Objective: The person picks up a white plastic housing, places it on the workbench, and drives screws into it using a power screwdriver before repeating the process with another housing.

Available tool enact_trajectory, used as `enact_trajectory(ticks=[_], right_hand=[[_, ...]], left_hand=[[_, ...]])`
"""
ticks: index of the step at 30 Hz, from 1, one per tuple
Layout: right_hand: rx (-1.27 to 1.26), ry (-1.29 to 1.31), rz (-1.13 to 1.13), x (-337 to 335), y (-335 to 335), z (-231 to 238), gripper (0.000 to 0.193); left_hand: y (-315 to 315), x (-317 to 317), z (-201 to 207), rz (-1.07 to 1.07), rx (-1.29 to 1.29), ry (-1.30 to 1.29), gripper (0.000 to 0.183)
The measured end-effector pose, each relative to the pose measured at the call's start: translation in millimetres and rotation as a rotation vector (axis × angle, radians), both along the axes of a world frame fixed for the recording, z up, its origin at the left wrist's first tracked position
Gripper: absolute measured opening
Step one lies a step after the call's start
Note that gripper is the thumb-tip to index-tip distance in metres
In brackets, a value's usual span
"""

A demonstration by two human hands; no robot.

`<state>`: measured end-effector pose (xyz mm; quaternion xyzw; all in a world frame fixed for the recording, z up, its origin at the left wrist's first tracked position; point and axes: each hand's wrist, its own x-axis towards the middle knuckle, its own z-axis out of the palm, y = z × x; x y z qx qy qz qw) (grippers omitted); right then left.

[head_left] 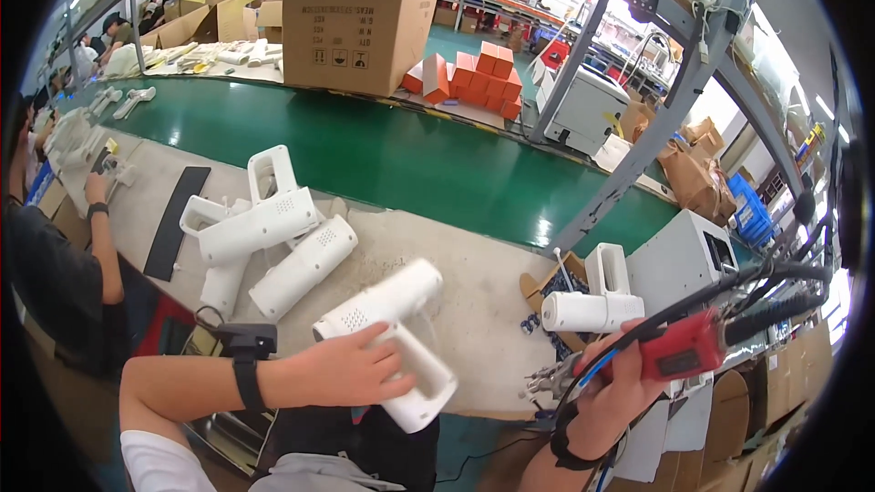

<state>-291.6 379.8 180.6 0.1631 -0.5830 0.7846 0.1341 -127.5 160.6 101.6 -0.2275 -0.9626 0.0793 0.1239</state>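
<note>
My left hand (351, 369) is closed on a white gun-shaped housing (387, 296) with a round barrel, a loop handle and a patch of small holes. It is tilted over the near edge of the bench and slightly blurred. At the right, my right hand (612, 396) grips a red power screwdriver (682, 348) with a metal head, a blue tube and black cables. That metal head points left, apart from the housing. Beyond my left hand, several similar white housings (260, 223) lie piled together. Another white housing (592, 310) rests beside the screwdriver.
A green conveyor belt (383, 150) runs behind the grey bench (483, 310). An open carton of small dark parts (570, 278) and a white machine box (679, 260) stand at the right. A black strip (178, 223) lies left, near a co-worker (64, 264). A metal post (629, 164) rises ahead.
</note>
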Motion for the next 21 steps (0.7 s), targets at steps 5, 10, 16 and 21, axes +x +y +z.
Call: enact_trajectory(ticks=[5,10,16,21], right_hand=[[0.044,0.014,0.027,3,-4,4,0.02],[0.051,0.055,0.137,18,-8,21,0.017],[-0.04,0.01,0.212,31,-27,33,0.012],[-0.066,0.017,0.214,19,-30,24,0.01]], left_hand=[[-14,37,-38,-0.039,0.01,-0.194,0.032],[3,-17,3,0.456,0.494,-0.039,0.044],[-5,-100,-59,0.993,0.581,-0.345,0.055],[24,-96,-66,0.465,0.356,-0.288,0.052]])
